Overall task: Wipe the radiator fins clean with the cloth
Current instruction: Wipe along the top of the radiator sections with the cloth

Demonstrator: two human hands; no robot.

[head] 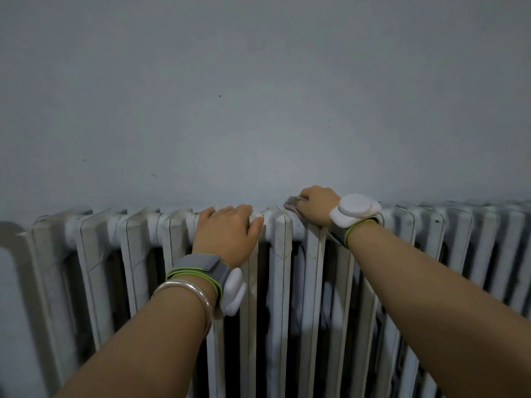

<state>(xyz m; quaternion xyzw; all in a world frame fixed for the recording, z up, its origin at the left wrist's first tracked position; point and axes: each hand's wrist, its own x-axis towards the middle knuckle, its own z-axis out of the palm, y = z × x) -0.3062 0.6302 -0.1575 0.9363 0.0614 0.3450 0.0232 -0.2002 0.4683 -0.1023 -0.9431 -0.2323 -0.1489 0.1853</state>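
Observation:
A white cast-iron radiator (283, 254) with many upright fins runs across the lower half of the view, its paint chipped and grimy. My left hand (227, 231) lies flat on top of the fins left of centre, fingers spread, holding nothing. My right hand (314, 205) is curled over the back top edge of the fins just right of centre, closed on a small greyish cloth (291, 203). Only a corner of the cloth pokes out to the left of the fingers; the rest is hidden under the hand.
A pale grey wall (258, 96) rises directly behind the radiator with only a narrow gap. Dark slots separate the fins. Both wrists carry white sensor bands; the left wrist also has a silver bangle (189, 291).

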